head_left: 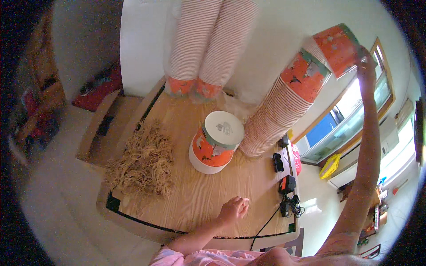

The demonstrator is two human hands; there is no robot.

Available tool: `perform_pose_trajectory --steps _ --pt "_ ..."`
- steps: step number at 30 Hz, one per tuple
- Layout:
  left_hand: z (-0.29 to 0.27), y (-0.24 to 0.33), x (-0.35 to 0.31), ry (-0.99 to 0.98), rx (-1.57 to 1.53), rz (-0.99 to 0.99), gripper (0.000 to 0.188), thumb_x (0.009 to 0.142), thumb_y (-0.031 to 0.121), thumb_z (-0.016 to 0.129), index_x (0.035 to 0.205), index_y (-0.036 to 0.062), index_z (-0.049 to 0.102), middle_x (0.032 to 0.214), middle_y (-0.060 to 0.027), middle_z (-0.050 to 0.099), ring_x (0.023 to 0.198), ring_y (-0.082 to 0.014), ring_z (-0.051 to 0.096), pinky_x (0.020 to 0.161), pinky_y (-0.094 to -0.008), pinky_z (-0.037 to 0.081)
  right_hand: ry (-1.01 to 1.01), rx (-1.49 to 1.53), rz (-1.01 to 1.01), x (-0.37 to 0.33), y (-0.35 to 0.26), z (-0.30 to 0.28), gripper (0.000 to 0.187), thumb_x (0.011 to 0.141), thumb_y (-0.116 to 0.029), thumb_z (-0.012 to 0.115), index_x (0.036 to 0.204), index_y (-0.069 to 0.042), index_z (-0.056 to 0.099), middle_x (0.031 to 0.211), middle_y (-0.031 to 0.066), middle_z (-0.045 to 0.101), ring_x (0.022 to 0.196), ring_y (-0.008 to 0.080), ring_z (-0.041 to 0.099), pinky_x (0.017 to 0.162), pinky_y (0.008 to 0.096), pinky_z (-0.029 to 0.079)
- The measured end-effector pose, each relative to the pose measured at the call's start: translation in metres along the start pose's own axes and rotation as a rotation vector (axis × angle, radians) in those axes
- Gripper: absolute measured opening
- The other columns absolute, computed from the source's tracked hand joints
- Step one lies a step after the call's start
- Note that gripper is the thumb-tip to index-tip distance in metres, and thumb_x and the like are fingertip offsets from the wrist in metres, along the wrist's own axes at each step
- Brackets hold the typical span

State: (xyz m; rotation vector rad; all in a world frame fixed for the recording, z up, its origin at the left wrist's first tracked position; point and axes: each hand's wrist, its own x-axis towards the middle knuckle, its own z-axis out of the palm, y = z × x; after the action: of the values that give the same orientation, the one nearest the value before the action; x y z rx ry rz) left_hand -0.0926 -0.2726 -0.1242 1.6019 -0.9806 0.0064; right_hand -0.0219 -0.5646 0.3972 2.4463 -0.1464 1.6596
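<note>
With closed grip, your right hand (366, 64) is holding an orange cup (336, 48) by its side, high up at the top of the tall stack (278, 113), and I cannot tell if the two are touching. Your left hand (234, 209) is hovering, curled closed, over the tabletop (188, 208), while a white-topped cup (213, 153) is standing beyond it.

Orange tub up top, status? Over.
Right hand gripping orange tub, tilted at top of tall stack. Left hand loosely curled above table, no object visible. White-topped tub beside stack's base.
</note>
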Motion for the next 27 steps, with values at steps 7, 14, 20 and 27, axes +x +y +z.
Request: perform_pose_trajectory --steps 7,14,20,27 --pt "0.005 0.005 -0.001 0.015 0.063 0.128 0.015 0.076 0.013 0.064 0.088 0.0093 0.056 0.075 -0.0059 0.057 0.069 -0.0243 0.059 0.058 -0.0354 0.050 -0.159 0.067 -0.076 -0.019 0.031 0.048 0.033 0.090 -0.018 0.054 0.122 -0.011 0.049 0.112 0.0045 0.057 0.086 0.0130 0.057 0.073 0.0249 0.048" --pt "0.000 0.014 -0.001 -0.087 0.045 0.023 0.013 0.076 0.013 0.065 0.086 0.0093 0.057 0.077 -0.0056 0.059 0.070 -0.0241 0.060 0.061 -0.0354 0.050 -0.234 0.107 -0.125 -0.044 0.015 0.047 0.035 0.091 -0.014 0.052 0.125 -0.012 0.047 0.112 0.0054 0.056 0.074 0.0132 0.055 0.068 0.0274 0.048" --pt "-0.004 0.018 -0.001 -0.117 0.008 -0.006 0.013 0.076 0.013 0.064 0.086 0.0080 0.058 0.076 -0.0058 0.059 0.070 -0.0244 0.060 0.061 -0.0355 0.051 -0.257 0.086 -0.148 -0.054 0.011 0.049 0.033 0.092 -0.010 0.047 0.125 -0.011 0.046 0.113 0.0060 0.054 0.075 0.0138 0.056 0.069 0.0283 0.049" --pt "-0.002 0.018 -0.001 -0.115 0.012 -0.004 0.011 0.077 0.014 0.064 0.084 0.0084 0.058 0.073 -0.0056 0.058 0.066 -0.0243 0.060 0.058 -0.0356 0.050 -0.266 0.138 -0.180 -0.054 0.023 0.050 0.040 0.088 0.002 0.048 0.126 -0.010 0.044 0.115 0.0045 0.053 0.077 0.0121 0.055 0.073 0.0284 0.049"
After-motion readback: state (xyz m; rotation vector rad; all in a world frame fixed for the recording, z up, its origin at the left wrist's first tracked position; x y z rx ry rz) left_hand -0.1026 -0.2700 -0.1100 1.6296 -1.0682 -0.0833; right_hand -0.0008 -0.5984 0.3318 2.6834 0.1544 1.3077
